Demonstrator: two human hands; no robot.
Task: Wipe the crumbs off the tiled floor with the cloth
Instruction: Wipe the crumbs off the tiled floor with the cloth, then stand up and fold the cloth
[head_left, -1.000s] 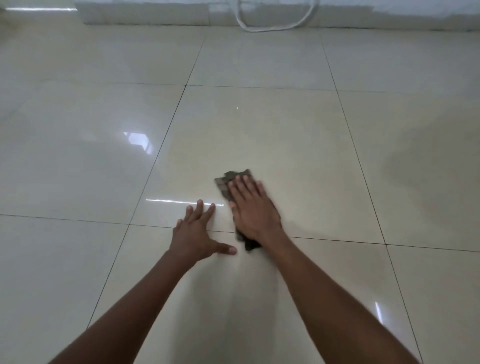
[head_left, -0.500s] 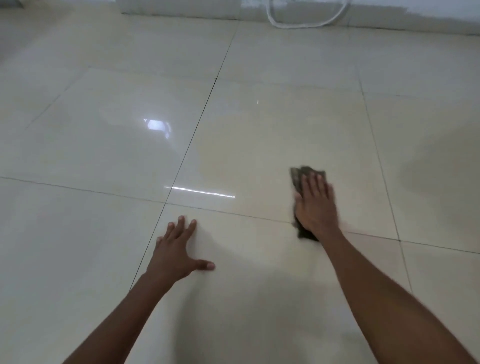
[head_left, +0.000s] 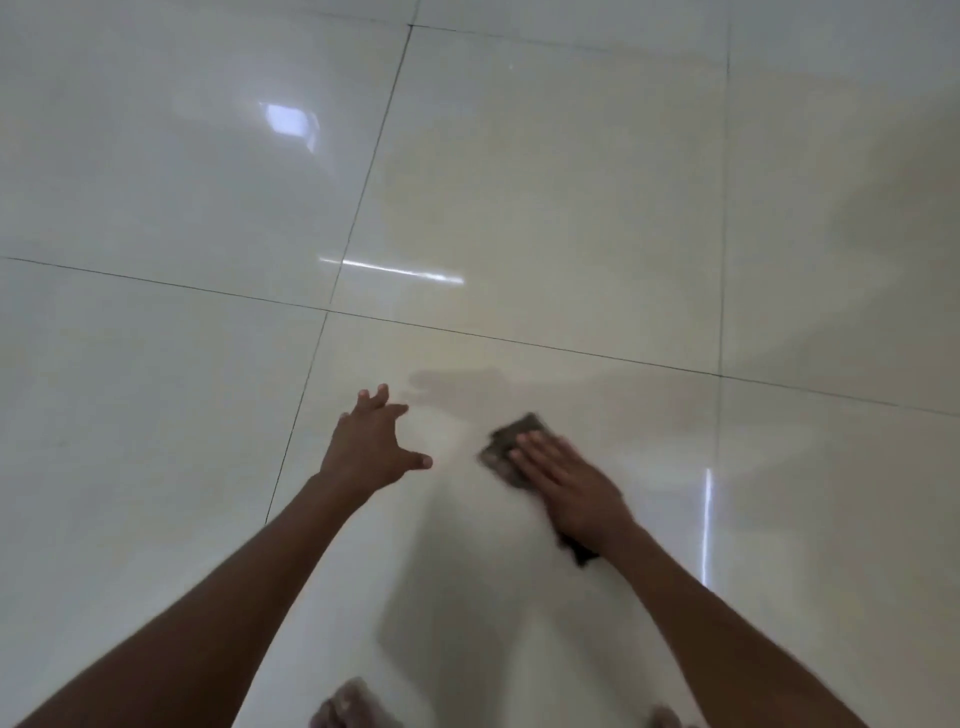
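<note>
A dark grey-brown cloth (head_left: 511, 436) lies flat on the glossy cream tiled floor (head_left: 545, 208). My right hand (head_left: 571, 491) presses down on it with the fingers stretched out; cloth shows past the fingertips and behind the wrist. The hand and cloth are blurred. My left hand (head_left: 371, 447) rests on the same tile to the left, fingers spread, holding nothing. A gap of bare tile separates the two hands. I cannot make out any crumbs on the floor.
Dark grout lines (head_left: 519, 340) cross the floor ahead of the hands and to the left. Bright light reflections (head_left: 389, 270) lie on the tiles. My bare feet (head_left: 348, 706) show at the bottom edge.
My right hand has slid the cloth back toward me and leftward, across the grout line onto the near tile. The view has tilted down, so the wall and cable are out of sight.
</note>
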